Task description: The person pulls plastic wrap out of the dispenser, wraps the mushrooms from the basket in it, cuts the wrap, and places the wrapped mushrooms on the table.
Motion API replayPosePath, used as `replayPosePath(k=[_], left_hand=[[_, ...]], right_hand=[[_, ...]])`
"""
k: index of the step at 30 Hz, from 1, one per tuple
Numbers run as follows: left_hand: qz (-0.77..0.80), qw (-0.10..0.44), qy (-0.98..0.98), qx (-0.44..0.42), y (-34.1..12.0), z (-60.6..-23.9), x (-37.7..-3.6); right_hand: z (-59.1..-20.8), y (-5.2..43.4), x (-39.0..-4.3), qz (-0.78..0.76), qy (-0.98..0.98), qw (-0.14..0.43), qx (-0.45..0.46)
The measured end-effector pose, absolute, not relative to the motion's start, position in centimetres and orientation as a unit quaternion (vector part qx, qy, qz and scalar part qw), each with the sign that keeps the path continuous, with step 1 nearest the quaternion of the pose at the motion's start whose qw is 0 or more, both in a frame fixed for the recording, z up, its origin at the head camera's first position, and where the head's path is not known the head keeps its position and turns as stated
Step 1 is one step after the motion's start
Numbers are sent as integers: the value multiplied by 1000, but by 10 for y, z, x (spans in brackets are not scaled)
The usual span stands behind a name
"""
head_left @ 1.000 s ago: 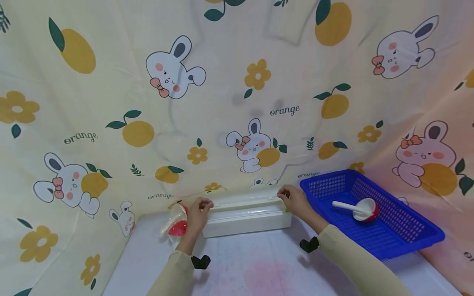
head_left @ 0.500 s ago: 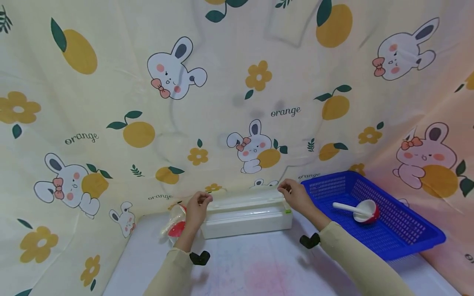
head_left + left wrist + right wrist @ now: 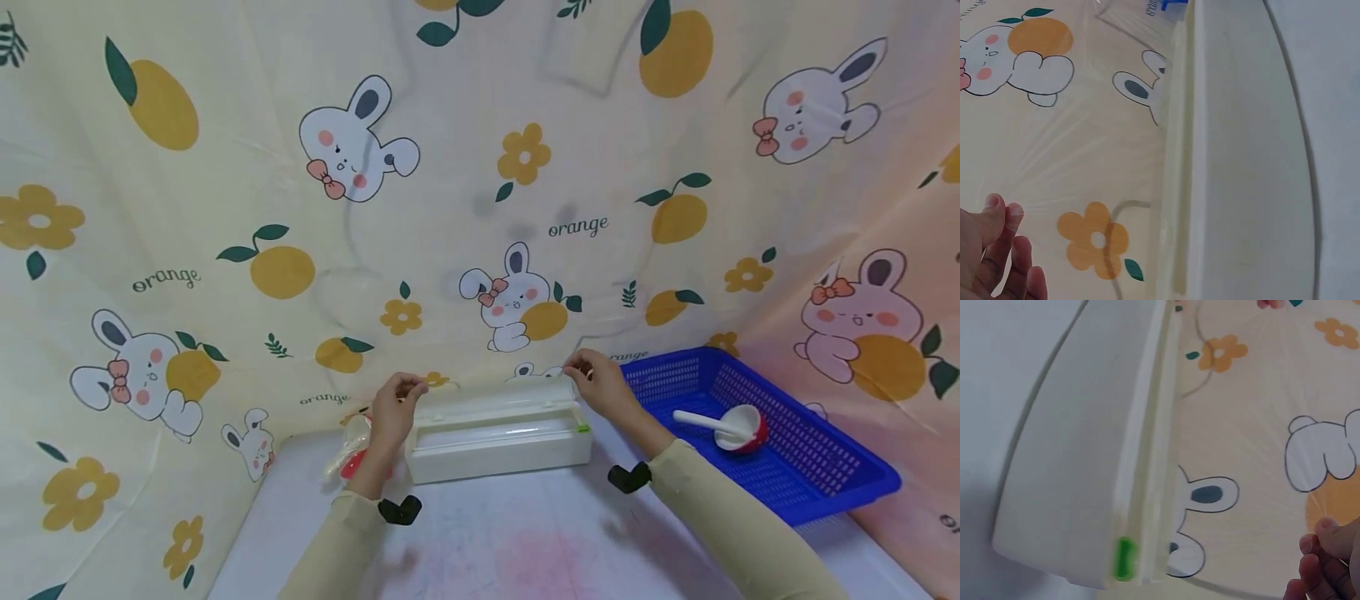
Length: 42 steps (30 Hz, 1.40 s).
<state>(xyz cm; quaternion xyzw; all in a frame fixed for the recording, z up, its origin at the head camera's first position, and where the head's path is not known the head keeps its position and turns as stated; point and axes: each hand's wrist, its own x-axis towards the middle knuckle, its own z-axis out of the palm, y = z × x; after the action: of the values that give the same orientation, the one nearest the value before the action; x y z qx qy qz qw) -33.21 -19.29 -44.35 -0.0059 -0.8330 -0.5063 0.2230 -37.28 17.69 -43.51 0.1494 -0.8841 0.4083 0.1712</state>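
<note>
Both hands pinch a sheet of clear film above a white dispenser box [image 3: 498,435]. The left hand [image 3: 393,406] fingers hold one corner, the right hand [image 3: 597,388] fingers the other. A blue basket [image 3: 810,467] sits right of the right fingers.

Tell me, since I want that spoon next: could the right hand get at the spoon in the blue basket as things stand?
Probably yes. The spoon lies uncovered in the open-topped blue basket, just beside the right hand, with nothing between them. But that hand is pinching clear film pulled up from the white dispenser box and would have to release it first.
</note>
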Motion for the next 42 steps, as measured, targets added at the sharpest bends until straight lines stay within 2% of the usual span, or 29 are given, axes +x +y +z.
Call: replayPosePath(k=[10, 22, 42], left_hand=[[-508, 220, -833, -4, -192, -422, -329], [-508, 258, -821, -34, -194, -401, -328], [-542, 275, -793, -51, -192, -364, -323]], right_hand=[[-413, 177, -368, 409, -875, 197, 169], [-388, 180, -367, 401, -870, 218, 188], [-353, 177, -369, 409, -850, 265, 203]])
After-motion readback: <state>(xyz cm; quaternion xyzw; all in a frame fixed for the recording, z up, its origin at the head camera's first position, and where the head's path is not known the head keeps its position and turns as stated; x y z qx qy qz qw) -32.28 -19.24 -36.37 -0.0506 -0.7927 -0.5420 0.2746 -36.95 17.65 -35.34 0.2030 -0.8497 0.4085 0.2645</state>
